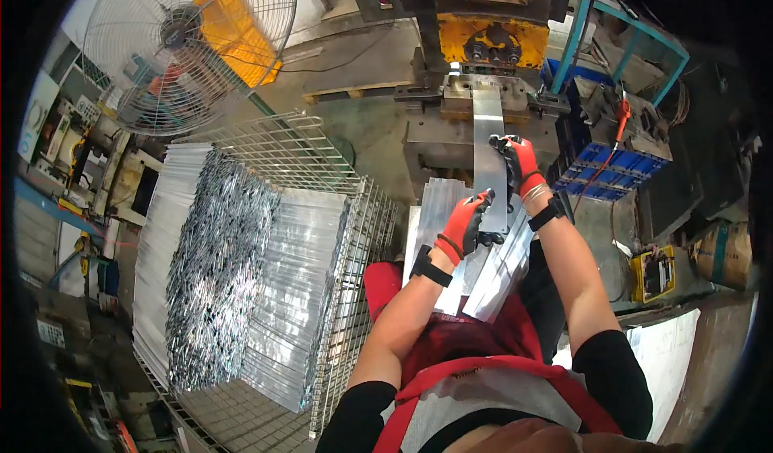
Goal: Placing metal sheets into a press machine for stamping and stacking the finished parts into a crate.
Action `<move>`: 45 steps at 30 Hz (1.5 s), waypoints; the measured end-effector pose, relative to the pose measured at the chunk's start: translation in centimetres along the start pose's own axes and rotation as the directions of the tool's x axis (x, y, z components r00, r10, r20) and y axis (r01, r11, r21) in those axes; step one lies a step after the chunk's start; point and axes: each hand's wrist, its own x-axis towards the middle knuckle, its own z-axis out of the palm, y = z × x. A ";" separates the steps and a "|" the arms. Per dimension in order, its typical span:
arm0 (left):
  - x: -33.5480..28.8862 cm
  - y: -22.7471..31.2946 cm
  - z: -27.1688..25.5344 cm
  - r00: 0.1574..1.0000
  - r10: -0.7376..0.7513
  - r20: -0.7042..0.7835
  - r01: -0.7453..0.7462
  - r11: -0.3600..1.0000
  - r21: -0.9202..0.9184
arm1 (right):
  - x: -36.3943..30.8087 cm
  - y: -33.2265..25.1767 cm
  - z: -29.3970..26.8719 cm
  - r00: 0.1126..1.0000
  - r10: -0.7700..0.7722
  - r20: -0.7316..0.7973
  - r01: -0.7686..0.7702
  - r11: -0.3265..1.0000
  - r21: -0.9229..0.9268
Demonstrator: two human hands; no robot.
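A long, flat metal strip point(489, 163) runs from the die point(459, 91) of a press back toward my body. My left hand point(467, 223), in a red and black glove, is closed on the strip's near end at its left edge. Farther up, my right hand point(519, 163), gloved alike, grips the strip's right edge. Its far end lies on the die, under the press head. Below my hands, loose metal strips point(435, 211) are stacked in front of my lap, partly covered by the held strip and my left hand.
To the left stands a wire cage point(354, 276) packed with stacked metal strips point(298, 244). A large caged fan point(181, 30) is at the upper left. Blue crates point(616, 167) stand right of the press point(491, 38), with a red air gun point(623, 115) beside them. A yellow bin point(654, 274) sits farther right.
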 end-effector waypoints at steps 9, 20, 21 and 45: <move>-1.0 1.5 0.6 0.988 -0.153 -0.004 0.147 0.960 -0.238 | 1.1 1.4 -1.6 0.998 0.014 0.062 -0.009 0.997 -0.083; 0.4 -0.3 -0.9 0.996 -0.071 0.061 0.086 0.951 -0.298 | 2.1 1.9 -1.5 0.986 -0.124 0.112 0.129 0.991 -0.037; 0.3 1.1 1.0 0.980 -0.159 0.118 0.188 0.937 -0.293 | 4.0 3.1 -4.7 0.984 -0.177 0.019 0.178 0.981 -0.079; -15.2 -2.2 -3.8 0.897 0.078 -0.436 0.347 0.485 0.802 | -19.4 7.5 -6.5 0.934 0.288 0.212 -0.306 0.950 0.057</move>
